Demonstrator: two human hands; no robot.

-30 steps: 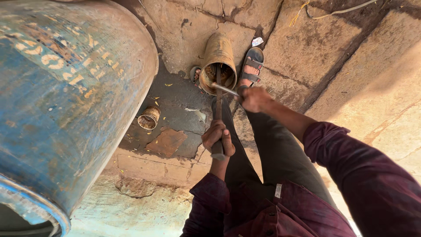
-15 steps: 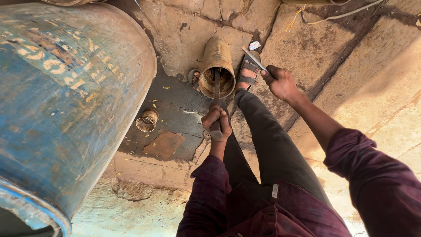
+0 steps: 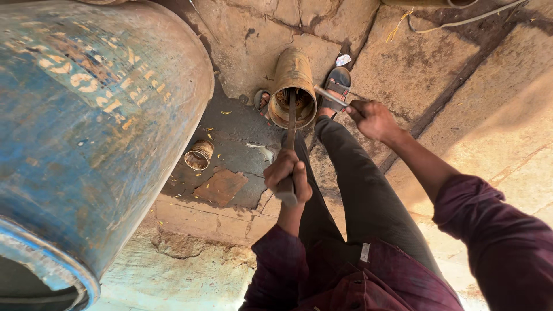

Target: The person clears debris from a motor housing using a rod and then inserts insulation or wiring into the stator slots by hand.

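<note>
now, left hand (image 3: 286,174): fingers wrapped round a long chisel (image 3: 291,124) set into the brass cylinder (image 3: 293,86), centre frame.
right hand (image 3: 372,118): fingers closed on a hammer handle (image 3: 331,96), right of the cylinder.
step: likely chiselling inside the cylinder.
next: a strike needs the chisel held steady.

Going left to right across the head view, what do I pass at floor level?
Blue drum → small metal ring → left hand gripping a long tool → rusty cylinder, above that hand → sandal → right hand holding a short rod.

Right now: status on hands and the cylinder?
Left hand grips rod run into brass cylinder. Right hand holds hammer by its rim. Blue drum close left.
</note>
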